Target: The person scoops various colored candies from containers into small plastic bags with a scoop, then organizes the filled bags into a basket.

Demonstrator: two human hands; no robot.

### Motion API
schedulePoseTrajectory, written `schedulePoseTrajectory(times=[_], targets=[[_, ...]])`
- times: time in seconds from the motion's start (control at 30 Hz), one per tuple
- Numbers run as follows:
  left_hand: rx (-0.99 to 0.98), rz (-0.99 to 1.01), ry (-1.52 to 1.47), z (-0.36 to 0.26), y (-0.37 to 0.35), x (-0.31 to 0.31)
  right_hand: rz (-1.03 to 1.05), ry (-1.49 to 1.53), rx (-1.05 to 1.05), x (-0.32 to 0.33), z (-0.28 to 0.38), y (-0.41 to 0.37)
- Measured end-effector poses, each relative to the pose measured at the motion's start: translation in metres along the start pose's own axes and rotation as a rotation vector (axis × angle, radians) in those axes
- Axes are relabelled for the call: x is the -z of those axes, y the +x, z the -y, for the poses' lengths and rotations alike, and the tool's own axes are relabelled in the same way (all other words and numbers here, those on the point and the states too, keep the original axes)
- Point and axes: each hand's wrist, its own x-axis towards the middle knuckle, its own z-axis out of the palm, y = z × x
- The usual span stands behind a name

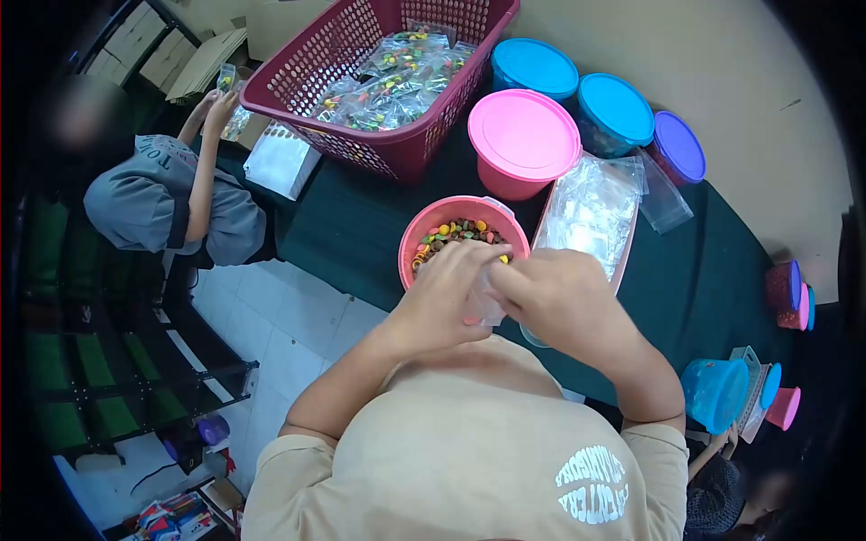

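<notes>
My left hand (437, 298) is wrapped round a small clear plastic bag (487, 307) with a little pinkish content near its bottom. My right hand (564, 293) is closed, its fingertips at the bag's upper part; what they pinch is hidden behind the knuckles. A yellow piece shows by the fingertips. Just beyond both hands stands a pink tub (408, 236) of small coloured candies (456, 233), partly covered by my left hand. To its right lies a tray with a stack of clear empty bags (591, 207).
A maroon basket (410, 149) of filled bags stands at the back. Lidded tubs, one pink (523, 135), others blue (616, 106) and purple (678, 147), line the dark green table (672, 270). One person (176, 194) works at left, another (726, 491) at lower right.
</notes>
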Motion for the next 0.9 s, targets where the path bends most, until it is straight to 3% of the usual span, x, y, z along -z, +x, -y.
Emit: schedulePoseTrajectory(times=[0.07,0.13,0.2,0.33,0.4,0.47,0.57,0.67,0.9], targets=[[0.042,-0.002,0.006,0.006,-0.003,0.005,-0.072,0.006,-0.025,0.018,-0.004,-0.004],[0.117,-0.088,0.063,0.021,-0.010,0.014,-0.094,-0.127,-0.232,0.037,-0.010,-0.011],[0.152,-0.131,0.079,0.028,-0.016,0.024,-0.129,-0.209,-0.278,0.033,-0.016,-0.012],[0.278,-0.196,0.209,0.041,-0.024,0.033,-0.009,-0.290,-0.426,-0.037,-0.044,-0.021],[0.405,-0.188,0.208,0.048,-0.028,0.033,0.215,-0.456,-0.401,-0.078,-0.059,-0.027],[0.490,-0.180,0.213,0.063,-0.039,0.027,0.201,-0.425,-0.277,-0.102,-0.052,-0.029],[0.621,-0.168,0.180,0.075,-0.050,0.017,0.162,-0.391,-0.272,-0.146,-0.041,-0.037],[0.688,-0.116,0.157,0.080,-0.055,0.008,0.079,-0.334,-0.250,-0.149,-0.035,-0.034],[0.672,-0.146,0.092,0.089,-0.056,0.006,0.172,-0.110,-0.465,-0.144,-0.037,-0.036]])
